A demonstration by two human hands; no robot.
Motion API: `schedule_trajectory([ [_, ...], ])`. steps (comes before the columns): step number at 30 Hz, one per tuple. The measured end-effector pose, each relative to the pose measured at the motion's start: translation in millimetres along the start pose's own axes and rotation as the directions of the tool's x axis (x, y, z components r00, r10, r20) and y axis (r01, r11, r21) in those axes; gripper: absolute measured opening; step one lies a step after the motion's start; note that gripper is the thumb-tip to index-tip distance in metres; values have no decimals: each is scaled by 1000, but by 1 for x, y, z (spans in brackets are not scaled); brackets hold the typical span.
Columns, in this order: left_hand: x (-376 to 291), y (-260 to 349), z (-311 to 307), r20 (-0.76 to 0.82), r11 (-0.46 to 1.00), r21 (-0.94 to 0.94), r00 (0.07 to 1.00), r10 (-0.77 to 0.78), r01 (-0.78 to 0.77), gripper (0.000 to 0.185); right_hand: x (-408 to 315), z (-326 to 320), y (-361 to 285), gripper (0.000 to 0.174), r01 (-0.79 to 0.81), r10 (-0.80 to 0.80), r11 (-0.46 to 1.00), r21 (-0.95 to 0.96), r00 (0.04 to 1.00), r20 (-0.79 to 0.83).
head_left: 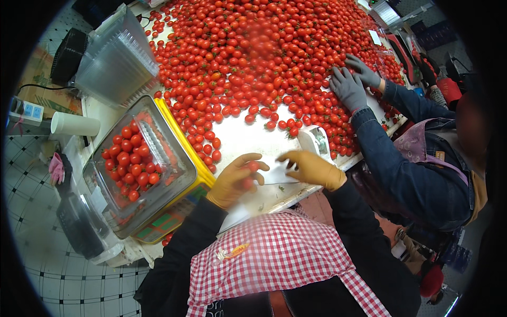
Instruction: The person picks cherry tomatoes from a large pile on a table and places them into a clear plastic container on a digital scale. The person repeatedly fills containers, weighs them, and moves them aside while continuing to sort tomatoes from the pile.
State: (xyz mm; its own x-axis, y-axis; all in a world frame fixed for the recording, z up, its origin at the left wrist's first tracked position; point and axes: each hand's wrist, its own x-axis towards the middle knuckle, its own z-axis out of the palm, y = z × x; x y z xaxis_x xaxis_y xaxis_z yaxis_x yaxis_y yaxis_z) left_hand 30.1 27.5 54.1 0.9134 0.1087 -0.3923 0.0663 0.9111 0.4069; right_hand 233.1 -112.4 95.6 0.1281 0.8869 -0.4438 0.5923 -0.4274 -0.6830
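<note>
My left hand [237, 180], in a yellow-orange glove, holds small red tomatoes [252, 166] in its curled fingers near the table's front edge. To its right, my right hand [311, 168], gloved alike, is held over the white tabletop with its fingers bent and apart; nothing shows between them. A large heap of cherry tomatoes [261, 43] covers the table beyond both hands. At the left, a clear plastic container [158, 158] partly filled with cherry tomatoes sits on the steel tray of a yellow weighing scale [206, 174].
Stacked clear plastic containers [119, 59] stand at the back left, beside a white cup [75, 123]. A co-worker's grey-gloved hands [350, 89] touch the heap at the right. A white object [315, 140] stands just beyond my right hand. A power socket [32, 111] is at the far left.
</note>
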Motion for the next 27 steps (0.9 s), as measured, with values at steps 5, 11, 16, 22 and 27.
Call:
schedule_trajectory([
  [5,9,-8,-11,95,997,-73,995,24,-17,24,70,-3,17,34,-52,-17,993,-102,814,-581],
  [11,9,-13,-16,57,996,-83,998,-2,6,21,127,3,39,37,-262,-5,896,-358,801,-599],
  [16,9,-13,-8,14,999,-23,1000,26,-25,17,118,-3,43,36,-38,-10,998,-57,747,-665],
  [22,12,-12,-6,-26,1000,12,1000,9,-9,21,90,-1,31,33,221,189,234,947,945,-267],
  [27,24,-12,0,-93,983,181,994,60,-42,24,79,13,32,27,235,234,-78,969,949,-211],
])
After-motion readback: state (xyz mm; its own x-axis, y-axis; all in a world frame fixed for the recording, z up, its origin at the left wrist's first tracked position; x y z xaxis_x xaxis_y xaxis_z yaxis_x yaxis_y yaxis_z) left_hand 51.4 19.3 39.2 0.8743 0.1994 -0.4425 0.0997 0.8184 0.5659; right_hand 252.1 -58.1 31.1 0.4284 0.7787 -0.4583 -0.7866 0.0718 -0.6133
